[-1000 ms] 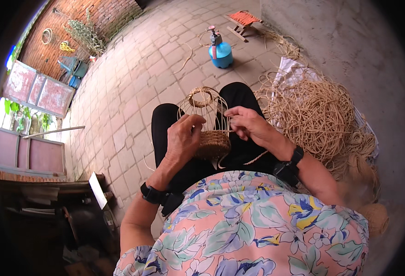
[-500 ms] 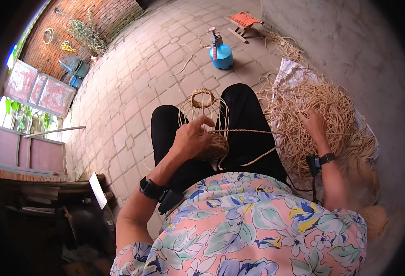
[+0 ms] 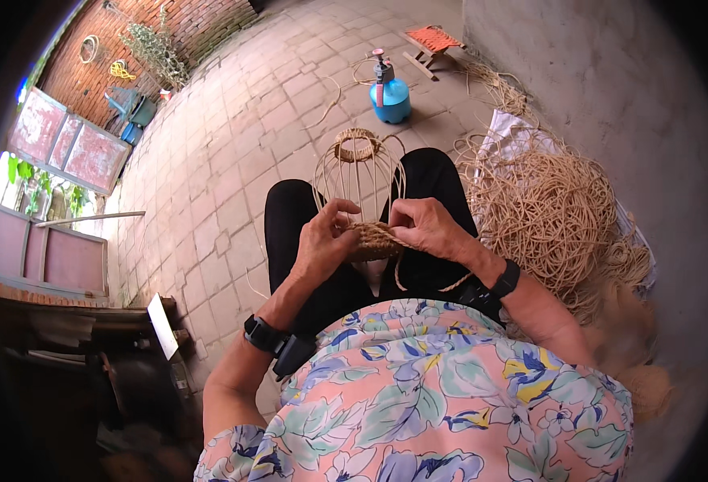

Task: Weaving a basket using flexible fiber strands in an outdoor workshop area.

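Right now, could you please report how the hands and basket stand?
Left hand and right hand on woven basket. Bare ribs between hands and far ring. Rope heap at right, blue sprayer beyond.

Worn on the head, the left fisheye camera is looking down over the floral shirt (image 3: 418, 402) at the nearby hands (image 3: 323, 243), and is reaching across paving stones (image 3: 225, 173) to a brick wall (image 3: 113, 42).

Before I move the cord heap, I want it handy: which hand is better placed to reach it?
Probably the right hand: the cord heap lies on the person's right. The left hand is farther off, at the left of the woven piece.
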The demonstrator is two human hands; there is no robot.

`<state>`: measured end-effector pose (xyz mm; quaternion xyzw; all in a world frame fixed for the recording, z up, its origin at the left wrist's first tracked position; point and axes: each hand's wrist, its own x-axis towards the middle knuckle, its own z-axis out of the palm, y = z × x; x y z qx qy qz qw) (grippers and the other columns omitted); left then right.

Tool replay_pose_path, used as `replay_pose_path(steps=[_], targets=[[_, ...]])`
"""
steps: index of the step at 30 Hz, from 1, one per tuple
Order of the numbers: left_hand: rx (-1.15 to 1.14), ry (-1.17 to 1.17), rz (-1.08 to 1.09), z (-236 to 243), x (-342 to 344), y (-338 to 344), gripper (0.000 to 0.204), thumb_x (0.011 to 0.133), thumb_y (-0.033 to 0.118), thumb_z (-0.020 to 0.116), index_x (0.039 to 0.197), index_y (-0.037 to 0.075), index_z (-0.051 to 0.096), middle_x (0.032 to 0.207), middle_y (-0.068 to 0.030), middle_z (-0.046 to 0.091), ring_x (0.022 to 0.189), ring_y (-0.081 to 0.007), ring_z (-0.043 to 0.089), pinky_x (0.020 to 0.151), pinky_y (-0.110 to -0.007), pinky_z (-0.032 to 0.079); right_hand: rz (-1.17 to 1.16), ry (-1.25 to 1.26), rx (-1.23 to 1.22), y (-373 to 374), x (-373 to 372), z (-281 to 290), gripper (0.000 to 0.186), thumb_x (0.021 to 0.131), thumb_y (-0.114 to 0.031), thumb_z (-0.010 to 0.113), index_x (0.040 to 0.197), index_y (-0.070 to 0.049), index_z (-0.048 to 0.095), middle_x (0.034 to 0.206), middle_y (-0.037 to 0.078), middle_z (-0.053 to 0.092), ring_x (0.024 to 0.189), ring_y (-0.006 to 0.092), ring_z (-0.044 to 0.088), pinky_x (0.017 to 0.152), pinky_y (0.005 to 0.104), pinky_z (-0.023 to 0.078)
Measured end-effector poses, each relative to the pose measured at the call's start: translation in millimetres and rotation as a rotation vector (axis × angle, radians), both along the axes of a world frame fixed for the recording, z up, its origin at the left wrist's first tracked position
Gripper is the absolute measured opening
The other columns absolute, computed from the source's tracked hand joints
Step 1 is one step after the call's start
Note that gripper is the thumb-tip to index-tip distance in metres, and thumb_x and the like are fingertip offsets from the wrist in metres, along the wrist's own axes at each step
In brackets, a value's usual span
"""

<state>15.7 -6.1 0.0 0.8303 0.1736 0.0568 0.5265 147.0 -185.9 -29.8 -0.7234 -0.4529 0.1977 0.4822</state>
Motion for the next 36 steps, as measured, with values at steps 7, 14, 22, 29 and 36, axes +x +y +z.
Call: replay_pose_path(steps=[7,14,22,29,36], targets=[[-0.293,-0.058,0.023,-30,-17,12,0.029,0.079,0.001,0.062,0.107,0.006,0.056,0.086,-0.003,0.061,0.074,-0.009,0.06,0.066,-0.023,0.051,-0.106,-0.324,-0.043,1,1,2,0.018,0.075,-0.008,0.055,0.091,-0.005,0.049,0.071,0.018,0.062,0.073,0.039,0.063,0.065,0.0478,0.05],[-0.457,0.029,0.084,-25,-27,11,0.015,0.08,0.009,0.061,0.095,0.004,0.06,0.081,-0.0048,0.063,0.072,-0.0103,0.062,0.064,-0.023,0.051,-0.469,-0.912,-0.277,-114,151,58,0.014,0.081,-0.007,0.052,0.094,-0.003,0.058,0.085,0.016,0.062,0.076,0.0304,0.064,0.066,0.0398,0.051],[0.571,-0.216,0.172,-7,-20,7,0.017,0.079,0.024,0.067,0.079,0.007,0.069,0.079,-0.0082,0.063,0.074,-0.0277,0.063,0.07,-0.038,0.049,-0.117,-0.555,0.093,-48,35,54,0.004,0.078,-0.004,0.062,0.081,-0.001,0.062,0.08,0.013,0.06,0.082,0.0293,0.06,0.076,0.0379,0.048],[0.504,-0.167,-0.071,5,1,-1,0.012,0.076,0.018,0.068,0.081,0.008,0.069,0.078,-0.0091,0.063,0.071,-0.0269,0.063,0.065,-0.037,0.049,-0.106,0.684,-0.204,-11,7,-6,0.02,0.092,-0.02,0.058,0.096,0.0,0.062,0.069,0.004,0.061,0.056,0.0128,0.058,0.052,0.0262,0.048],[0.571,-0.004,-0.061,1,8,-9,0.013,0.074,0.019,0.064,0.082,0.01,0.068,0.07,-0.0105,0.067,0.065,-0.0302,0.066,0.062,-0.039,0.051,-0.047,1.124,0.368,20,23,-13,0.019,0.094,-0.018,0.058,0.105,-0.002,0.059,0.078,0.003,0.063,0.065,0.0098,0.059,0.056,0.0221,0.047]])
